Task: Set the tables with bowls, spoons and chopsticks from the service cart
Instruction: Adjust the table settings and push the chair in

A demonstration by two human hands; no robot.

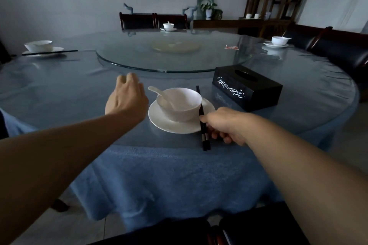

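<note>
White bowl sits on white saucer at near edge of round table, glass top over blue cloth. White spoon rests inside bowl, handle leaning out left. Black chopsticks lie across saucer's right rim, touching bowl's side. Right hand pinches chopsticks near their near end, thumb on top, fingers curled beneath. Left hand just left of bowl, fingers loosely bent, holding nothing. Black tissue box near, right of saucer. Glass turntable beyond.
</note>
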